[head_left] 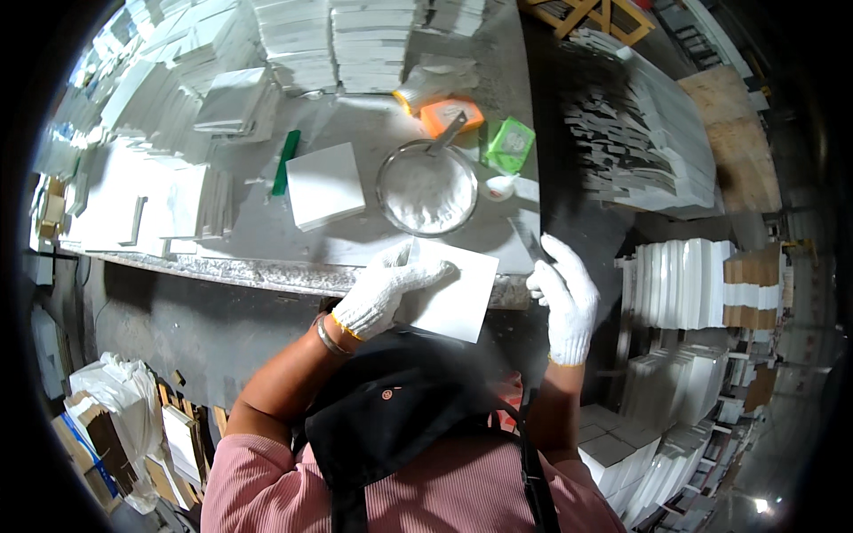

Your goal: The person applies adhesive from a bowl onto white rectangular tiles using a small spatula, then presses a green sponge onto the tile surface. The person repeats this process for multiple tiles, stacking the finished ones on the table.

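My left hand (380,289) wears a white knitted glove and grips a white square tile (464,298) by its left side, thumb across the top face. The tile hangs at the table's front edge. To its right is my gloved right hand (566,289), fingers bent around the end of a thin grey scraper blade (526,238) that points up and left. Its handle is hidden in the hand. Beyond the tile stands a round bowl (426,229) of white paste (426,195), with a putty knife (447,133) lying across its far rim.
Left of the bowl lie a short tile stack (326,185) and a green strip (285,163). Orange (450,115) and green packets (510,145) sit behind and right of it. More tile stacks (289,44) fill the table's back and left. Piled slabs (680,284) stand at right.
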`<state>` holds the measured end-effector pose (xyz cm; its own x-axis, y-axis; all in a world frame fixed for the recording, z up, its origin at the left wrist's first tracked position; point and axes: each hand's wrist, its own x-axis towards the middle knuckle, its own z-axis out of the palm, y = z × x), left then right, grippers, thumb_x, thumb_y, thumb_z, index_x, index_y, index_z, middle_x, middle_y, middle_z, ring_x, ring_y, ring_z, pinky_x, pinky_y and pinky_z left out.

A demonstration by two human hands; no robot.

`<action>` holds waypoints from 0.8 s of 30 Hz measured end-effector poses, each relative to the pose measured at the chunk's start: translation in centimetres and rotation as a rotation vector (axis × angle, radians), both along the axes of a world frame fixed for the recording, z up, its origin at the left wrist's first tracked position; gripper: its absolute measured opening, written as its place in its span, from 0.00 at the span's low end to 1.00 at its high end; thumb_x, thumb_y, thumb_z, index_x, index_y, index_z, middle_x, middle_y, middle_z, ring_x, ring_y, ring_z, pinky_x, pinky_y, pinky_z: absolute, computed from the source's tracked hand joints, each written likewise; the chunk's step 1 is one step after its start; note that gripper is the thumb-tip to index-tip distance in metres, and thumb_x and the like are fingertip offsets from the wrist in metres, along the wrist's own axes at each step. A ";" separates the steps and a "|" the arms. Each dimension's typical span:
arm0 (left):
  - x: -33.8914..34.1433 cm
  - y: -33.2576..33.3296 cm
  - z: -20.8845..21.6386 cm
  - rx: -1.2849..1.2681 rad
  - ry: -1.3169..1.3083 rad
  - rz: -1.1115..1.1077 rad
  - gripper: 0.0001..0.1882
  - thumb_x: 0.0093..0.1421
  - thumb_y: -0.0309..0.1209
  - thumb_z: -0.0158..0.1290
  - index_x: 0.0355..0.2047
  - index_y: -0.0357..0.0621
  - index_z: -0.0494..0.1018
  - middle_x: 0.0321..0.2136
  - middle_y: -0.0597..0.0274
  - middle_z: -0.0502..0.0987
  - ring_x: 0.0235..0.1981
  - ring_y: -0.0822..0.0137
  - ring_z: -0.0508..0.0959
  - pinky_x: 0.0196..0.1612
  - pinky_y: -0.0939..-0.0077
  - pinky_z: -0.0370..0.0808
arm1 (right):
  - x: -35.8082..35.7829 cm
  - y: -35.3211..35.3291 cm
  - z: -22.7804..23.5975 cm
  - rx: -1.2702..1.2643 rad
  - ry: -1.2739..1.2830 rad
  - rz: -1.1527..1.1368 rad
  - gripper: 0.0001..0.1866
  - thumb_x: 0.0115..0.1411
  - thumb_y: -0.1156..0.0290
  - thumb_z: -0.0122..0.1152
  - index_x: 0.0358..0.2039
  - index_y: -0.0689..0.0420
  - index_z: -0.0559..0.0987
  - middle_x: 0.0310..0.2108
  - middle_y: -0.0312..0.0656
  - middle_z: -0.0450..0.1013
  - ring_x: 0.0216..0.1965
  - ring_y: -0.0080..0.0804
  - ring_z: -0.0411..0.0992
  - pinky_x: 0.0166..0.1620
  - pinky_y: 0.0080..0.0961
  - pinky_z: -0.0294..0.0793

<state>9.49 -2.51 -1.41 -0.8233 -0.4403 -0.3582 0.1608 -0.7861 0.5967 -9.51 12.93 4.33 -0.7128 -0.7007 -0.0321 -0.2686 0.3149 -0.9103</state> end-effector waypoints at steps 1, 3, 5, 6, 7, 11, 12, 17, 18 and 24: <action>0.4 -0.2 0.1 0.014 0.009 0.012 0.13 0.60 0.24 0.58 0.44 0.32 0.73 0.41 0.55 0.79 0.43 0.65 0.79 0.51 0.72 0.75 | -0.1 -0.8 -0.5 0.022 0.048 0.042 0.17 0.62 0.74 0.59 0.53 0.61 0.78 0.29 0.37 0.78 0.28 0.19 0.74 0.33 0.17 0.71; 1.4 -0.4 0.0 0.034 0.017 0.041 0.13 0.60 0.23 0.58 0.44 0.32 0.72 0.41 0.55 0.78 0.44 0.64 0.79 0.53 0.70 0.75 | -0.5 -3.0 -2.6 -0.014 0.191 0.113 0.15 0.62 0.74 0.60 0.49 0.61 0.79 0.26 0.36 0.77 0.26 0.17 0.72 0.31 0.17 0.71; 2.2 -0.6 -0.5 0.044 0.015 0.073 0.14 0.59 0.23 0.58 0.45 0.32 0.71 0.41 0.55 0.78 0.44 0.63 0.79 0.53 0.69 0.75 | -0.3 -5.1 -2.9 0.109 0.159 0.165 0.15 0.61 0.74 0.60 0.49 0.60 0.80 0.25 0.36 0.77 0.27 0.15 0.71 0.31 0.16 0.71; 2.5 -0.7 -0.6 0.055 0.008 0.081 0.14 0.59 0.23 0.58 0.45 0.32 0.71 0.41 0.55 0.78 0.44 0.63 0.79 0.54 0.69 0.75 | -0.4 -6.0 -3.6 0.131 0.118 0.174 0.14 0.62 0.69 0.62 0.47 0.57 0.81 0.24 0.38 0.77 0.24 0.17 0.72 0.29 0.18 0.71; 2.7 -0.7 -0.7 0.067 -0.001 0.084 0.14 0.59 0.23 0.58 0.45 0.33 0.71 0.41 0.55 0.78 0.44 0.63 0.79 0.54 0.69 0.75 | -0.2 -7.0 -3.9 0.175 0.150 0.225 0.14 0.62 0.67 0.62 0.47 0.56 0.81 0.24 0.39 0.77 0.24 0.18 0.73 0.30 0.19 0.72; 3.4 -0.9 -0.3 0.052 -0.052 0.099 0.13 0.59 0.23 0.58 0.44 0.33 0.71 0.40 0.55 0.78 0.44 0.63 0.79 0.54 0.68 0.75 | 0.1 -8.8 -4.5 0.304 0.467 0.335 0.17 0.62 0.61 0.61 0.49 0.52 0.80 0.29 0.40 0.78 0.28 0.25 0.76 0.34 0.23 0.73; 3.5 -1.0 -0.4 0.050 -0.043 0.104 0.13 0.59 0.23 0.58 0.44 0.33 0.71 0.40 0.55 0.78 0.44 0.63 0.79 0.54 0.68 0.75 | 0.5 -8.6 -3.6 0.321 0.576 0.297 0.17 0.62 0.61 0.61 0.50 0.52 0.80 0.32 0.40 0.78 0.31 0.25 0.76 0.35 0.23 0.74; 2.7 -1.1 -0.8 0.072 0.009 0.107 0.13 0.59 0.24 0.58 0.44 0.33 0.71 0.40 0.55 0.78 0.44 0.63 0.79 0.53 0.68 0.76 | 0.5 -5.0 -1.3 -0.059 0.302 0.409 0.40 0.55 0.48 0.69 0.63 0.55 0.69 0.57 0.46 0.70 0.56 0.37 0.71 0.51 0.34 0.72; 2.6 -1.0 -0.6 0.065 0.005 0.088 0.13 0.59 0.24 0.58 0.44 0.33 0.71 0.40 0.55 0.78 0.43 0.63 0.79 0.52 0.69 0.76 | 1.1 -4.5 -0.8 -0.081 0.173 0.463 0.46 0.50 0.46 0.72 0.64 0.58 0.67 0.60 0.46 0.68 0.58 0.38 0.70 0.53 0.35 0.71; 2.2 -0.4 0.4 -0.048 -0.070 0.002 0.13 0.60 0.25 0.58 0.44 0.32 0.73 0.40 0.54 0.80 0.42 0.64 0.80 0.50 0.71 0.76 | 1.4 -4.5 -2.1 -0.105 0.123 0.374 0.39 0.50 0.66 0.74 0.62 0.59 0.69 0.54 0.43 0.70 0.47 0.25 0.71 0.43 0.20 0.74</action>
<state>11.70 -2.95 -0.99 -0.7962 -0.4603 -0.3927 0.1193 -0.7558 0.6439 -8.12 8.45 2.28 -0.4025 -0.9071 0.1230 -0.4562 0.0822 -0.8861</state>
